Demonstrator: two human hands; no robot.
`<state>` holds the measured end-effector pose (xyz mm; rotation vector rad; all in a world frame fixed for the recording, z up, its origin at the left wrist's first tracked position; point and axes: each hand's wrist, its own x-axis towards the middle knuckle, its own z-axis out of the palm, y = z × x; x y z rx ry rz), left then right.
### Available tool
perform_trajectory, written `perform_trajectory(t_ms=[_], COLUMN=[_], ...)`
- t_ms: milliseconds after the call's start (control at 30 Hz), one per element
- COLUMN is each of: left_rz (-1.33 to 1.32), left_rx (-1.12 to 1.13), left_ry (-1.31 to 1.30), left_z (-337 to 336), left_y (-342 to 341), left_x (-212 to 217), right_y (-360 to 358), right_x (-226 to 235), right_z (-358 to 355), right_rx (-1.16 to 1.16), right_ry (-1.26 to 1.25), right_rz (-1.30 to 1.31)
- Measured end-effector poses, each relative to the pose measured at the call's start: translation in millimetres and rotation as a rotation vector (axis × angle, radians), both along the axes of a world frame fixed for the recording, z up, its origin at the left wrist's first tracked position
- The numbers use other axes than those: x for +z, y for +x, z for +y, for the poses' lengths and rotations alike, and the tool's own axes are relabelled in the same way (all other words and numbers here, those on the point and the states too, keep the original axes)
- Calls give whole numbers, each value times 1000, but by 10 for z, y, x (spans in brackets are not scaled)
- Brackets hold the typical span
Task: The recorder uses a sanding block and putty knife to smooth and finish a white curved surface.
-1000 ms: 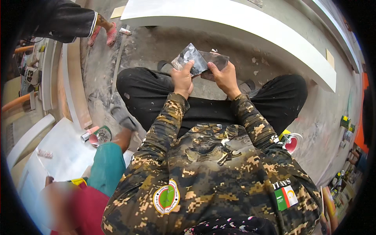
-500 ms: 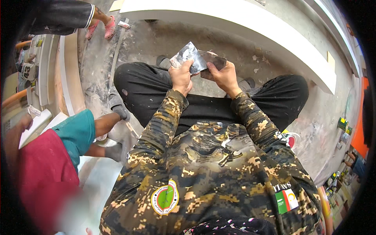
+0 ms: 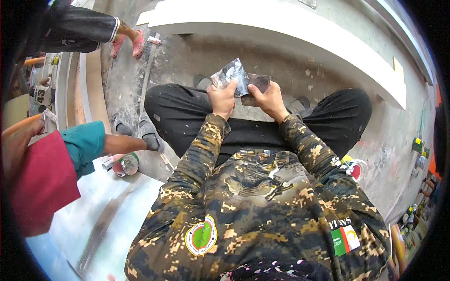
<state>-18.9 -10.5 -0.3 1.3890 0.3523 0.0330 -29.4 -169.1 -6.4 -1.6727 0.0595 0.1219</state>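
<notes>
A grey, scuffed sheet of sandpaper [image 3: 230, 75] is pinched by the left hand [image 3: 222, 97] above the lap, thumb on top and fingers curled beneath. A second, darker piece [image 3: 258, 84] is gripped by the right hand [image 3: 269, 99], its edge touching the first. Both are held over the dusty concrete floor [image 3: 197, 56], near a long white moulding [image 3: 281, 28]. A co-worker's teal sleeve [image 3: 84, 143] is seen at the left

Co-worker's red-sleeved arm [image 3: 40, 182] cut off at left edge; hand blurred.
</notes>
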Motion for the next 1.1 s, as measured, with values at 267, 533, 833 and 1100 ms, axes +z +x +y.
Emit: perform_trajectory(t_ms=[267, 533, 833, 1100], left_rz=[-92, -131, -186, -248], left_rx=[164, -3, -176, -300], left_ry=[-431, -146, 83, 220], left_z=[-29, 31, 96, 87], left_y=[72, -11, -56, -62], left_x=[-95, -40, -29, 6], right_y=[62, 60, 48, 90], right_x=[282, 211, 156, 8], right_z=[117, -25, -182, -288], right_rx=[-174, 51, 277, 371], right_ry=[-115, -162, -250, -244], right_rz=[-227, -135, -43, 34])
